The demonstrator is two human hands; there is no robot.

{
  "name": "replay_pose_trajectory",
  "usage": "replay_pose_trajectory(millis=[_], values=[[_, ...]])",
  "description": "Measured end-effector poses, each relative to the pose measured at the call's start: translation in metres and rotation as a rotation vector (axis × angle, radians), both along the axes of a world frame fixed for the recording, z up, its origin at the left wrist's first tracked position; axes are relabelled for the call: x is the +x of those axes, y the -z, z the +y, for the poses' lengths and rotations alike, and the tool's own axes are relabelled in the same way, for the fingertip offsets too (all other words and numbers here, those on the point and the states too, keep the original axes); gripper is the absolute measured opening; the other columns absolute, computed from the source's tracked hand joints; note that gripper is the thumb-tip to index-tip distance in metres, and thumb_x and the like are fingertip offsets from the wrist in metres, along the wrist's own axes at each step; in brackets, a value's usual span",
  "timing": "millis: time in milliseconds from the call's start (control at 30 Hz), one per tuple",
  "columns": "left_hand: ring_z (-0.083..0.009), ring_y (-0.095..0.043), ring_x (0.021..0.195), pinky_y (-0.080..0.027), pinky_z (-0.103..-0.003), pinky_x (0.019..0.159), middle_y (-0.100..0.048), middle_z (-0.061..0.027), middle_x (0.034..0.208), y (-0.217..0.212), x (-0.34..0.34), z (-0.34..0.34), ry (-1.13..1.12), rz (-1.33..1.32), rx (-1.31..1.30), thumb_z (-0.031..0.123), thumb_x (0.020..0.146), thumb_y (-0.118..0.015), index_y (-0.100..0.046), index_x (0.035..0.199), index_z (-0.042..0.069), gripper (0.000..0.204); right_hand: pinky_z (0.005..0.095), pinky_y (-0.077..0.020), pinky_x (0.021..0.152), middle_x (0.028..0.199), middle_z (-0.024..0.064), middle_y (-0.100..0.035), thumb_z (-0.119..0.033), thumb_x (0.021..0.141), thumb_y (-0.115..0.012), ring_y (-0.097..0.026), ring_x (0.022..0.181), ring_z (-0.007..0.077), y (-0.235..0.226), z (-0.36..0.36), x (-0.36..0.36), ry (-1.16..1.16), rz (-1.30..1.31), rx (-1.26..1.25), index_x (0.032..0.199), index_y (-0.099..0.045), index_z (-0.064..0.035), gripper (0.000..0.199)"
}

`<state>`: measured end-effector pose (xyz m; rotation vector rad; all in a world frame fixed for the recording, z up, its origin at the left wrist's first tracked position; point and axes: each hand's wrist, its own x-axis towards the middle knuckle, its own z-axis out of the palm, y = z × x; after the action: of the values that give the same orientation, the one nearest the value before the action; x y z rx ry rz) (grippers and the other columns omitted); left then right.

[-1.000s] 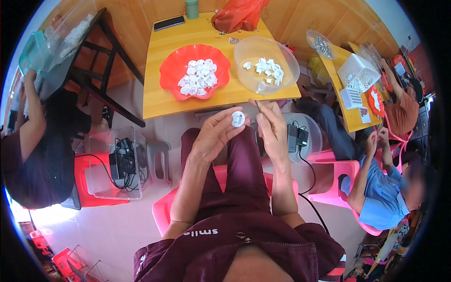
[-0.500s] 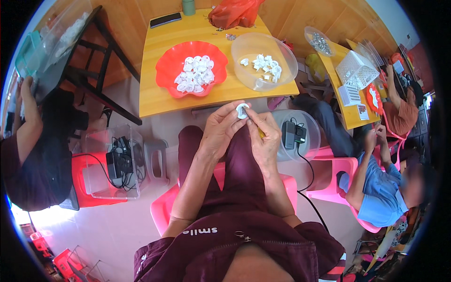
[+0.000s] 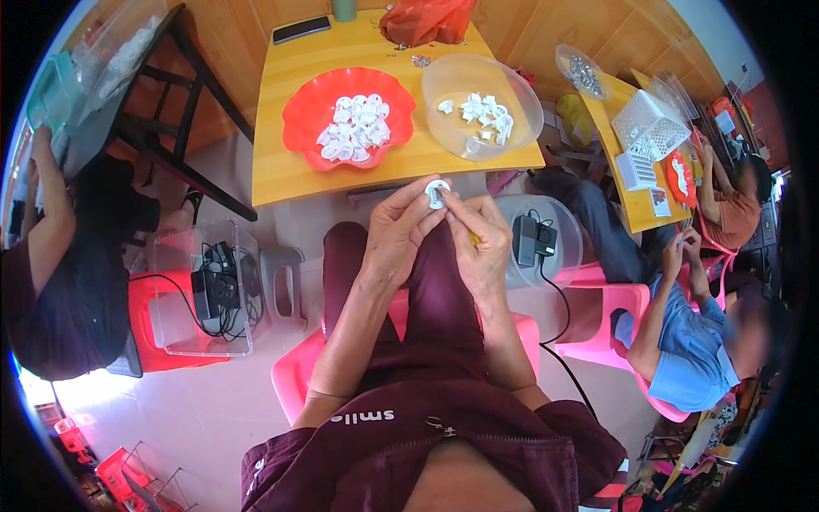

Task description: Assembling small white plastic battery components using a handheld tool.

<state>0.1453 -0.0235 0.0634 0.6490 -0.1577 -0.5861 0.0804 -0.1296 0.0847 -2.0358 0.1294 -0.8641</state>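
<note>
My left hand (image 3: pixel 397 224) pinches a small white round plastic part (image 3: pixel 436 191) between thumb and fingers, just off the table's near edge. A grey piece shows at the part's middle. Closed around a slim tool with a yellow handle (image 3: pixel 474 240), my right hand (image 3: pixel 480 235) holds its fingertips against the part's right side. Most of the tool is hidden in the palm, so its kind cannot be made out. Beyond my hands, a red wavy-rimmed bowl (image 3: pixel 299 124) holds a heap of white round parts (image 3: pixel 354 128). Right of it, a clear plastic tub (image 3: pixel 439 128) contains several white pieces (image 3: pixel 485 115).
The yellow table (image 3: pixel 281 183) also bears a phone (image 3: pixel 301 30), a red plastic bag (image 3: pixel 424 24) and small metal bits (image 3: pixel 421 61). Clear bins with black power adapters (image 3: pixel 533 239) stand at either side of my pink chair (image 3: pixel 294 375). Other people sit left and right.
Both hands have shifted slightly up and left with the white part, which looks tilted a little differently. The grips stay the same.
</note>
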Motion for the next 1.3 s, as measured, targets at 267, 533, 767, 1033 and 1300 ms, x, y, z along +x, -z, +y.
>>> replay_pose_trajectory(millis=[267, 533, 767, 1033, 1300], values=[[-0.0222, -0.059, 0.105, -0.049, -0.033, 0.093, -0.059, -0.0145, 0.116, -0.006, -0.002, -0.005, -0.025, -0.051, 0.016, 0.005, 0.092, -0.052, -0.055, 0.118, -0.003, 0.028, 0.0244, -0.0413, 0.057, 0.073, 0.007, -0.054, 0.007, 0.079, -0.062, -0.051, 0.062, 0.0143, 0.005, 0.0, -0.002, -0.024, -0.027, 0.041, 0.105, -0.068, -0.0062, 0.03], [-0.024, -0.058, 0.108, -0.048, -0.033, 0.095, -0.058, -0.0149, 0.117, -0.01, -0.003, -0.008, 0.013, -0.003, -0.076, 0.004, 0.092, -0.051, -0.055, 0.119, -0.003, 0.028, 0.0233, -0.0409, 0.06, 0.074, 0.0055, -0.054, 0.008, 0.079, -0.061, -0.051, 0.065, 0.012, 0.0, 0.0, -0.002, -0.005, -0.032, 0.158, 0.105, -0.068, -0.0042, 0.03], [-0.0247, -0.058, 0.107, -0.049, -0.033, 0.094, -0.059, -0.0143, 0.115, -0.004, -0.004, -0.008, -0.013, -0.002, -0.062, 0.003, 0.091, -0.053, -0.056, 0.117, -0.003, 0.027, 0.0242, -0.0417, 0.059, 0.073, 0.007, -0.054, 0.008, 0.079, -0.062, -0.051, 0.063, 0.0135, 0.003, 0.002, -0.002, 0.011, -0.007, 0.1, 0.106, -0.068, -0.0044, 0.03], [-0.0241, -0.061, 0.102, -0.051, -0.032, 0.091, -0.061, -0.0132, 0.112, 0.002, -0.005, -0.009, -0.094, -0.037, -0.014, 0.003, 0.09, -0.055, -0.057, 0.117, -0.003, 0.028, 0.0294, -0.0436, 0.054, 0.072, 0.0087, -0.051, 0.004, 0.079, -0.062, -0.053, 0.057, 0.0197, 0.01, 0.002, 0.0, 0.064, -0.004, -0.092, 0.108, -0.068, -0.0112, 0.033], [-0.0222, -0.06, 0.103, -0.05, -0.031, 0.09, -0.061, -0.0125, 0.113, 0.004, -0.008, -0.011, -0.145, -0.06, 0.043, 0.004, 0.089, -0.056, -0.057, 0.118, -0.003, 0.029, 0.0345, -0.0463, 0.052, 0.075, 0.0077, -0.051, 0.003, 0.074, -0.063, -0.057, 0.058, 0.0238, 0.014, 0.009, -0.004, 0.158, -0.001, -0.294, 0.11, -0.067, -0.0143, 0.04]])
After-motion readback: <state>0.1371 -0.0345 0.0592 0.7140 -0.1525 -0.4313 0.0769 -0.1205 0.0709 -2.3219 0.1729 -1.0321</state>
